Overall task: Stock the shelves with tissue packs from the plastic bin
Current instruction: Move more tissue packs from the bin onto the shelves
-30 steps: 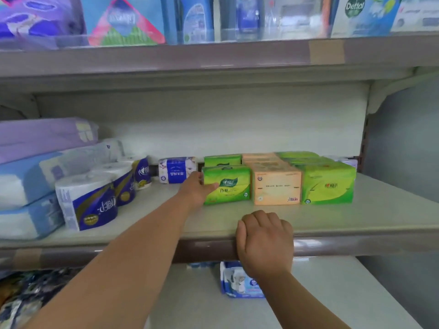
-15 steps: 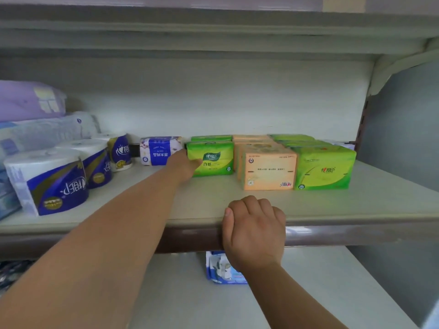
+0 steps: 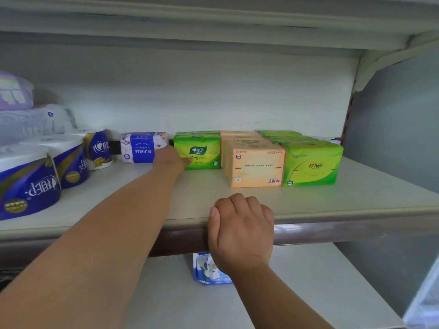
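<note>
A row of tissue packs stands on the grey shelf [image 3: 344,200]: a green pack [image 3: 202,151] at the left, an orange pack [image 3: 257,166] in the middle and a larger green pack [image 3: 312,163] at the right, with more packs behind each. My left hand [image 3: 169,160] reaches deep onto the shelf and presses against the left end of the green pack; its fingers are hidden behind it. My right hand [image 3: 241,230] is curled over the shelf's front edge. The plastic bin is out of view.
A blue and white pack [image 3: 140,148] lies left of my left hand. Blue-wrapped toilet rolls [image 3: 28,179] and soft bulk packs [image 3: 33,122] fill the shelf's left end. A blue pack [image 3: 209,271] lies on the lower shelf. A grey side wall [image 3: 392,129] closes the right.
The green pack under my left hand has slid further back on the shelf, now behind the orange pack's front. The camera has dipped and moved closer. My right hand stays on the edge.
</note>
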